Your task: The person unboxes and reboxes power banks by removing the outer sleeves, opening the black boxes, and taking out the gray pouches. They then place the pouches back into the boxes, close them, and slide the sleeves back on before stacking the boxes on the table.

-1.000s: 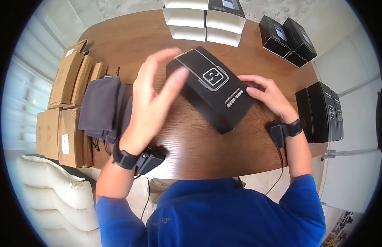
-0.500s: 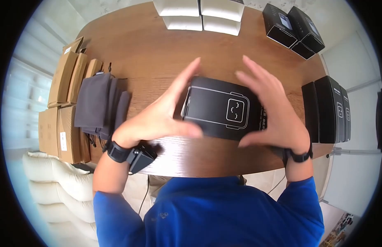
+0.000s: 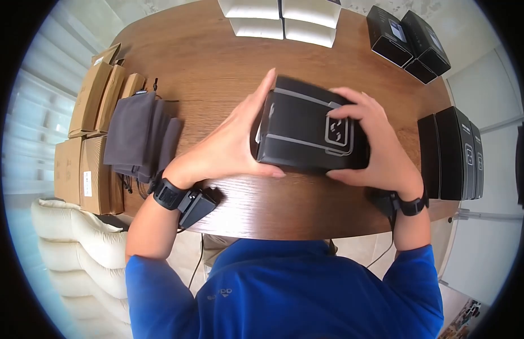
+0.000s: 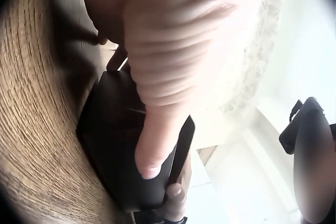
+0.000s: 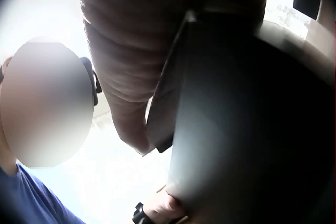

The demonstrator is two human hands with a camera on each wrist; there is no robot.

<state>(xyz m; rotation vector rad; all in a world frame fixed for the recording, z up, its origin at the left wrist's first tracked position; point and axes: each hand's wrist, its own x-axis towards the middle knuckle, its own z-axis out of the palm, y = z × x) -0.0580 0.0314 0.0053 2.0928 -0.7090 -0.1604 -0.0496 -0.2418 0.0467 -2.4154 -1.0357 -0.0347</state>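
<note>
Both hands hold a black cardboard box (image 3: 298,118) with a white line drawing of a square face on top, over the middle of the table. At its left end, my left hand (image 3: 231,138) spans the box, thumb along the near side and fingers at the far side. A pale edge shows at that end beside the palm. My right hand (image 3: 380,138) grips the right end, its thumb at the near lower edge and its fingers bent over the top by the drawing. The left wrist view shows the left thumb (image 4: 156,145) against the box's dark side (image 4: 113,140).
Brown cartons (image 3: 92,101) and folded grey cloth pouches (image 3: 132,135) stand along the table's left side. Black boxes (image 3: 451,152) stand at the right edge, with two more (image 3: 406,42) at the back right. White open-faced boxes (image 3: 310,31) are stacked at the back.
The box has turned from a diagonal to a nearly crosswise position. My left hand has come to its left end, and my right hand has closed around the right end.
</note>
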